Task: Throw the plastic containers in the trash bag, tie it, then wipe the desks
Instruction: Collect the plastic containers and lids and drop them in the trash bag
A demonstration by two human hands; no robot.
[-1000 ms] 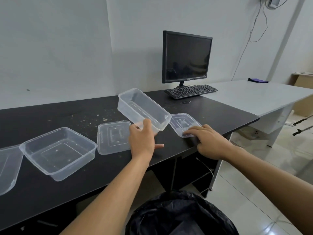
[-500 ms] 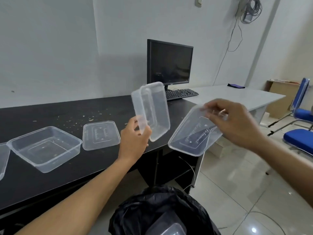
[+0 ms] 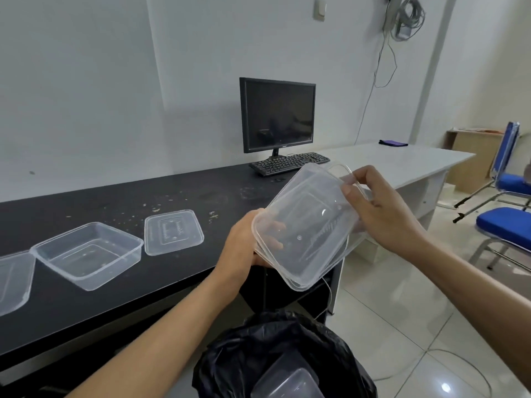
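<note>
Above the black trash bag (image 3: 258, 351), both hands hold a clear container (image 3: 313, 222) tilted. The left hand (image 3: 244, 245) has its grip curled round the near edge, showing through the plastic; the right hand (image 3: 385, 216) pinches the far rim in its grip. A second container (image 3: 287, 383) lies inside the bag; an open tub (image 3: 86, 254) and a lid (image 3: 173, 231) sit on the black counter (image 3: 115, 300).
</note>
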